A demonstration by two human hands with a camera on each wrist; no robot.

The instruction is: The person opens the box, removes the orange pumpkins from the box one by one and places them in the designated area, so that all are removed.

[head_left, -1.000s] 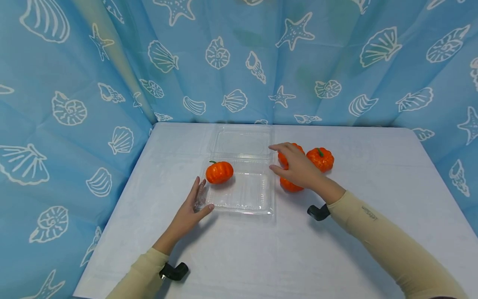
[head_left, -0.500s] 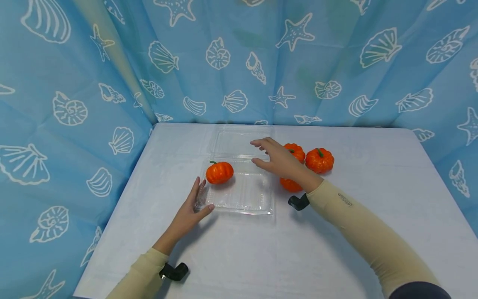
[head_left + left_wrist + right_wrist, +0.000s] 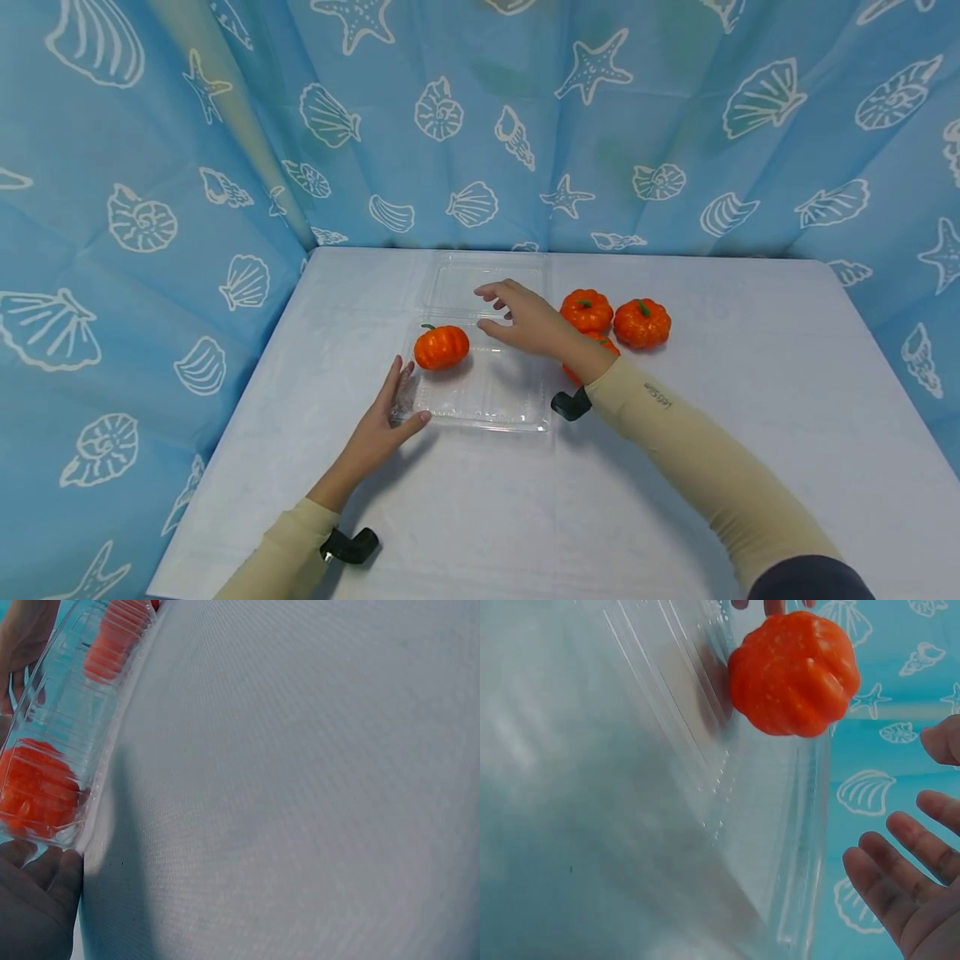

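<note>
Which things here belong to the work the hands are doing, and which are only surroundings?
In the work:
clear clamshell box, lid open
pumpkin in the box
three pumpkins beside the box
left hand, touching the box's corner
right hand, open above the box

Surroundings:
white table
blue seashell curtain

Both grips (left (image 3: pixel 382 417), right (image 3: pixel 525 321)) outstretched, relaxed

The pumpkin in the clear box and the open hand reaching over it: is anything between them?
Nothing. In the head view only bare clear tray floor separates the pumpkin from the right hand, which hovers empty.
</note>
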